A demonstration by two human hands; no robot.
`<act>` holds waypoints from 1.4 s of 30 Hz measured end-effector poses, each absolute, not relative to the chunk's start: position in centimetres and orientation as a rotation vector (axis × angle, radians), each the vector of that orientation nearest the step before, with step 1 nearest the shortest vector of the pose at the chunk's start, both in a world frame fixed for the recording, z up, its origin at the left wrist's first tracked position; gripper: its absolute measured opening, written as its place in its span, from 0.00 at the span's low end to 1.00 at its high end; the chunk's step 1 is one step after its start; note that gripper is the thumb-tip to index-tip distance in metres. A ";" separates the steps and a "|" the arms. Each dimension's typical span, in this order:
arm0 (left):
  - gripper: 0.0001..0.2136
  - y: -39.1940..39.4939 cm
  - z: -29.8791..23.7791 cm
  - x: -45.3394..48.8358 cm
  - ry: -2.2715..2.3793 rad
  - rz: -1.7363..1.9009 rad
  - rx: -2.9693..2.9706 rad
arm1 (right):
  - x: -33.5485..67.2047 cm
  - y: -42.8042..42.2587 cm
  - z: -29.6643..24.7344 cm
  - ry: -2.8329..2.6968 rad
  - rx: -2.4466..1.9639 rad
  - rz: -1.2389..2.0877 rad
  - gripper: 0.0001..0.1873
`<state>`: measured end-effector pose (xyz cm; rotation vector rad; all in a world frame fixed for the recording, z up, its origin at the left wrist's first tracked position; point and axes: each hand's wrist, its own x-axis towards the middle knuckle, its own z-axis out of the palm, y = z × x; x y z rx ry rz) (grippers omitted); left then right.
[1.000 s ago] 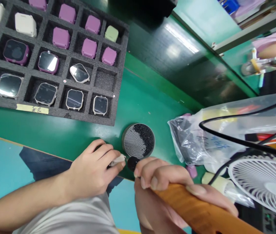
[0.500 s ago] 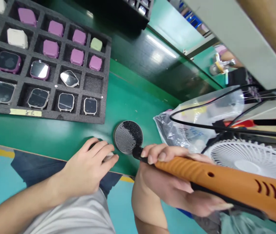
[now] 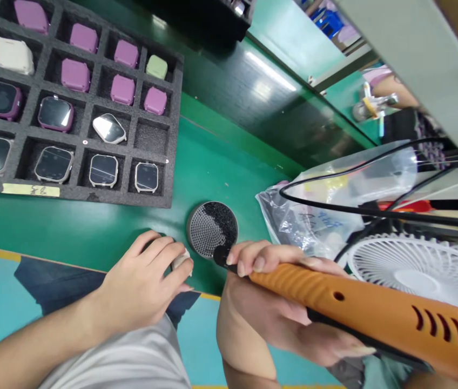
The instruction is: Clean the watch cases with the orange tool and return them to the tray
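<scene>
My right hand (image 3: 277, 292) is wrapped round an orange electric screwdriver (image 3: 358, 308). Its black nose (image 3: 221, 256) is over the near right rim of a round screw dish (image 3: 201, 237), a grey plate full of small holes with black screws (image 3: 223, 219) heaped on part of it. Left of the dish, my left hand (image 3: 148, 281) rests closed over a small whitish and dark piece (image 3: 179, 260) at the table's front edge. Fingers cover most of that piece, so its kind is not clear.
A black foam tray (image 3: 148, 201) at the left holds purple, white, green and dark-screened watch bodies in compartments. Right of the dish lie a clear plastic bag (image 3: 305, 216), a black cable (image 3: 334, 206) and a white fan (image 3: 415, 270). Another person's arm (image 3: 397, 92) shows at upper right.
The screwdriver's nose has shifted slightly left at the dish's rim. My left hand stays on the small piece, showing a little more of its pale side. The view has moved slightly.
</scene>
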<state>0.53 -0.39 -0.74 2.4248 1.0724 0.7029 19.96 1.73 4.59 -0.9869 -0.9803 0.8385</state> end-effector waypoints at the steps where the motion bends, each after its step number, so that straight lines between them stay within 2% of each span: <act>1: 0.11 -0.4 -0.8 0.5 1.062 0.707 2.428 | 19.9 1.6 4.8 -0.979 -1.003 0.834 0.25; 5: 0.11 -0.5 -1.0 0.3 1.013 0.743 2.400 | 19.6 0.9 6.0 -1.033 -1.015 0.756 0.24; 10: 0.10 -0.4 -0.9 0.4 1.031 0.731 2.371 | 19.0 0.1 6.4 -1.103 -1.037 0.811 0.24; 16: 0.11 -0.3 -0.8 0.5 1.034 0.748 2.354 | 18.1 0.5 5.7 -1.150 -0.966 0.807 0.34; 23: 0.11 -0.4 -0.9 0.4 1.021 0.757 2.336 | 18.1 0.8 5.1 -1.153 -0.965 0.781 0.34; 26: 0.10 -0.4 -0.9 0.4 1.023 0.750 2.333 | 17.7 1.0 5.0 -1.152 -0.952 0.789 0.31; 31: 0.11 -0.3 -0.7 0.4 1.028 0.751 2.335 | 17.4 1.2 5.6 -1.187 -0.945 0.820 0.13; 42: 0.11 -0.3 -1.0 0.6 1.046 0.759 2.307 | 17.6 0.1 4.7 -1.190 -0.983 0.852 0.15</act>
